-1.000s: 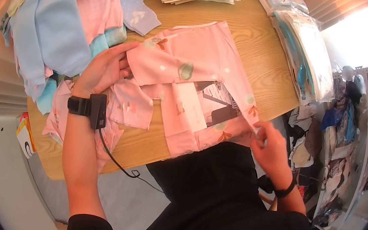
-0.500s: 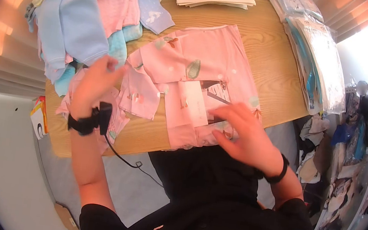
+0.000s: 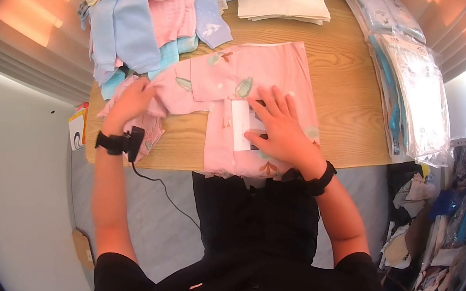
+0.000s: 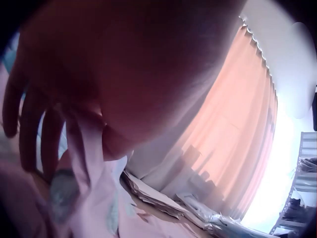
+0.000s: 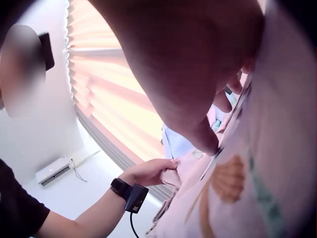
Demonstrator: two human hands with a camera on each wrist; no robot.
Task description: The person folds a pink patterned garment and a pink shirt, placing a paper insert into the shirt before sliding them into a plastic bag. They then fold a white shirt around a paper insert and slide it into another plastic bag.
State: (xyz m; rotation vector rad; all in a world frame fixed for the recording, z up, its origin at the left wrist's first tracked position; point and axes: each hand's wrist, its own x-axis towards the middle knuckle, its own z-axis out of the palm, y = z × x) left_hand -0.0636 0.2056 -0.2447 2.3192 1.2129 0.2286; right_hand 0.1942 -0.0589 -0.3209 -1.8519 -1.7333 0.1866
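A pink printed garment (image 3: pixel 279 63) lies partly folded on the table, a white card strip (image 3: pixel 240 124) and a dark-patterned piece on its middle. My right hand (image 3: pixel 284 134) rests on them with fingers spread; the right wrist view also shows this hand (image 5: pixel 193 64) against the cloth. At the garment's left part, my left hand (image 3: pixel 128 102) pinches pink cloth. The left wrist view shows a fold of cloth (image 4: pixel 86 148) between the thumb and fingers of that hand (image 4: pixel 109 69).
A heap of blue and pink clothes (image 3: pixel 137 27) fills the table's back left. Cream sheets (image 3: pixel 284 0) are stacked at the back. Clear-bagged packs (image 3: pixel 413 93) line the right edge. A cable (image 3: pixel 166 187) hangs from the left wrist camera past the table's front edge.
My right hand has left the garment's right edge and come down on the card area. The left hand let go of a flap, lifted, and grips cloth again; the garment's left part has shifted.
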